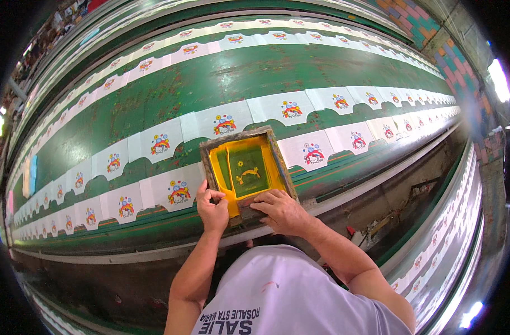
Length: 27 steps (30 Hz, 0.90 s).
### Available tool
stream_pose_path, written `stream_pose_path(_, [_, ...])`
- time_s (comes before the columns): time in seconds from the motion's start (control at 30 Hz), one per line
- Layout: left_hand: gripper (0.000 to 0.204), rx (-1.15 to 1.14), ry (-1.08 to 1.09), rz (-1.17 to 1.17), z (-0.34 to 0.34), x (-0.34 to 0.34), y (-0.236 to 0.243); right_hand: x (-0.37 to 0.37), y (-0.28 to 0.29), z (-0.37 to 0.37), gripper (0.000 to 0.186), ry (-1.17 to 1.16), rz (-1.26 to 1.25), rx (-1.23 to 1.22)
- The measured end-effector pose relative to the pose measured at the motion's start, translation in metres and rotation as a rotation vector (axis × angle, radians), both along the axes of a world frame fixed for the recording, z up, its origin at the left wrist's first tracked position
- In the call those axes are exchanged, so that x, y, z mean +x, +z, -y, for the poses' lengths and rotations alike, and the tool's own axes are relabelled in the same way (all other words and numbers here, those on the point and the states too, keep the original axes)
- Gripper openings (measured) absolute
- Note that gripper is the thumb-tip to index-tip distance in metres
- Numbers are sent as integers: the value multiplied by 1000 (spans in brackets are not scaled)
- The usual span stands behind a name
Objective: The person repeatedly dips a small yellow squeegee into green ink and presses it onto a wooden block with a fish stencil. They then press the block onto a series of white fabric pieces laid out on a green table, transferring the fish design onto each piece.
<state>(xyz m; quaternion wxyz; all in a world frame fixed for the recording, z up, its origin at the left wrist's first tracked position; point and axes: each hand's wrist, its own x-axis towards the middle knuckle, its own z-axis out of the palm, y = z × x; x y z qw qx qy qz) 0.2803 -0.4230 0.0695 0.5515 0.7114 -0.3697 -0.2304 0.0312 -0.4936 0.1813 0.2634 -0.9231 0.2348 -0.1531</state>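
A wooden screen printing frame [282,162] lies tilted over the near row of printed cloth pieces. Its green mesh [249,155] carries a small rainbow-like design, with yellow ink around the inner edges. My left hand [212,211] is closed at the frame's near left corner, fingers curled around the left bar. Beside it, a yellow-coated strip [232,206] reaches over the near bar; whether it is a separate tool I cannot tell. Across the near bar toward the right corner, my right hand [282,212] grips with bent fingers. Cloth under the frame is hidden.
Rows of white cloth pieces [291,106] with colourful cartoon prints run along the long green table [182,72]. A pale rail [126,258] follows its near edge. More printed pieces [434,251] lie on another table at right.
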Motion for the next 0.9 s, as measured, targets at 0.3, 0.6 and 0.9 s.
stream_pose_path(0.3, [20, -66, -9, 105, 18, -30, 20, -78, -25, 16, 43, -613, 329, 166])
stream_pose_path(0.6, [50, -160, -12, 87, 83, -152, 1, -197, -49, 69, 44, -637, 426, 205])
stream_pose_path(0.9, [16, -72, 51, 3, 111, -204, -3, -269, -48, 110, 44, -531, 433, 265])
